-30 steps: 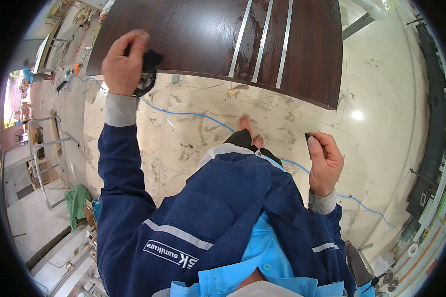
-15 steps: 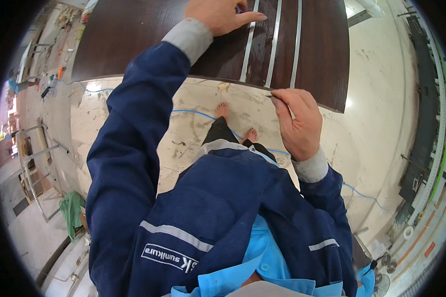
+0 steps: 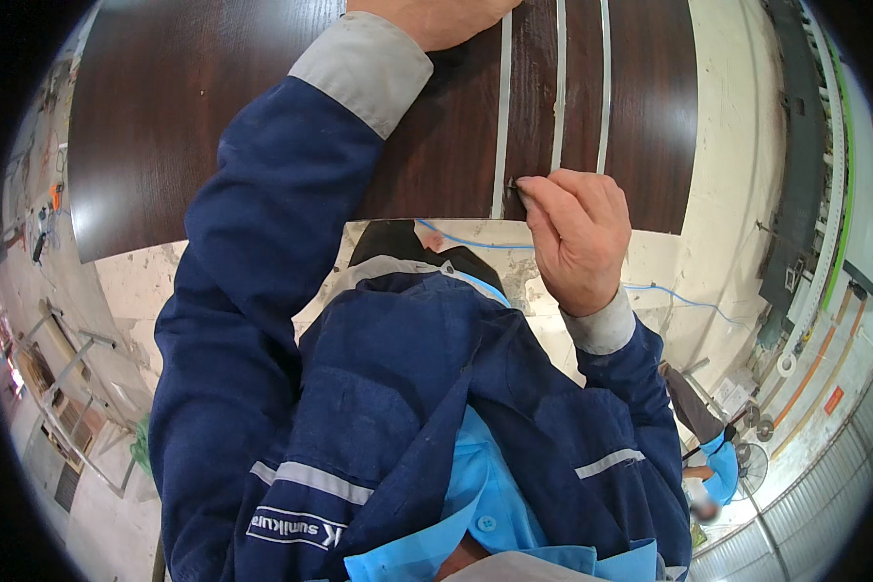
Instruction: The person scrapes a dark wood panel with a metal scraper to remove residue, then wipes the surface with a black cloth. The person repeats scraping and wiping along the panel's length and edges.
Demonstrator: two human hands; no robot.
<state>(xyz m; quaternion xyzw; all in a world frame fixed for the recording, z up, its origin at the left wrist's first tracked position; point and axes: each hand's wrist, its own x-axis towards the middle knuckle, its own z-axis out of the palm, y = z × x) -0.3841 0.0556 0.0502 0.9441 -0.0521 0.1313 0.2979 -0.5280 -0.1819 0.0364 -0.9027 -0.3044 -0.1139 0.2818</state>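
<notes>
A dark brown wood-grain panel [image 3: 262, 145] spreads across the upper part of the head view. Three thin silvery strips [image 3: 503, 116] run along it, roughly parallel, toward its near edge. My right hand [image 3: 584, 233] is closed in a pinch at that near edge, close to the ends of the strips. Between thumb and forefinger pokes out a small dark thin piece [image 3: 512, 184], too small to name. My left hand [image 3: 441, 19] lies over the panel at the top edge, left of the strips. Its fingers are mostly cut off by the picture's rim.
A blue hose [image 3: 684, 296] snakes over the pale stained floor under the panel. At the left stands a metal frame [image 3: 53, 388]. Along the right wall runs a long dark machine bed [image 3: 800, 194]. Another person in a blue top [image 3: 723, 466] is at the lower right, beside a fan.
The panel now sits lower and larger in the picture. My right hand, still pinching the small piece, has come over the panel's near edge. My left hand has slipped partly out at the top.
</notes>
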